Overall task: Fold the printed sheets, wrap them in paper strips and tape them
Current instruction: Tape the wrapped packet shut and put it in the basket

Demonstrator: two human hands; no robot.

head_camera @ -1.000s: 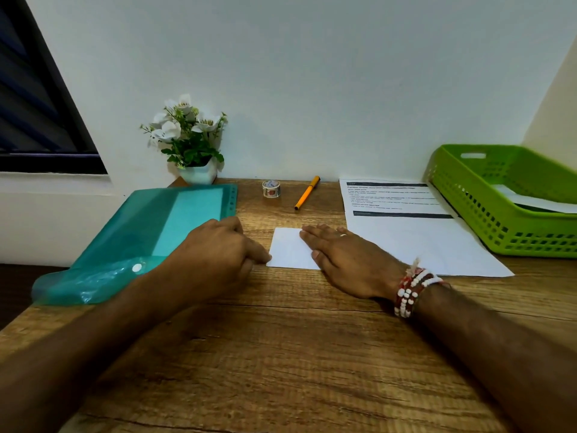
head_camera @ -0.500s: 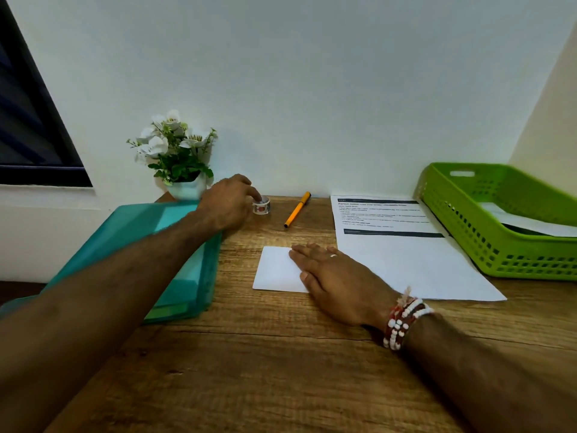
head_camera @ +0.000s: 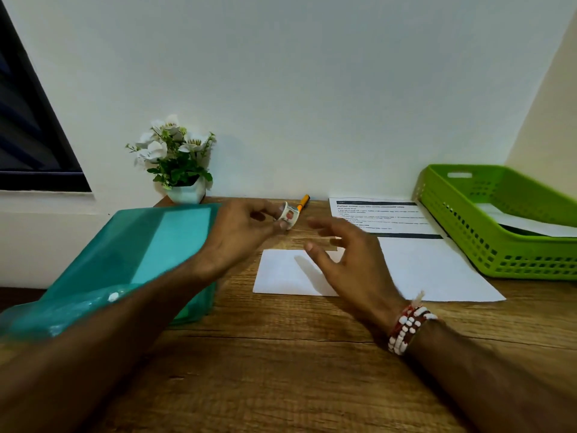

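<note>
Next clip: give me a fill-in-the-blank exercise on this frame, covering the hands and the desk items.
The left hand pinches the small ____ roll. The right hand, fingers spread over the folded white sheet, holds ____. The pen near the wall is ____. The ____ basket holds loose paper.
Missing words: tape; nothing; orange; green.

Legible text: none.
Printed sheet (head_camera: 418,260), at 1 o'clock on the bench (head_camera: 281,354): dark header bars and lines of print, too blurred to read. Tape roll (head_camera: 288,215), 12 o'clock: red motif, no letters discernible.
</note>
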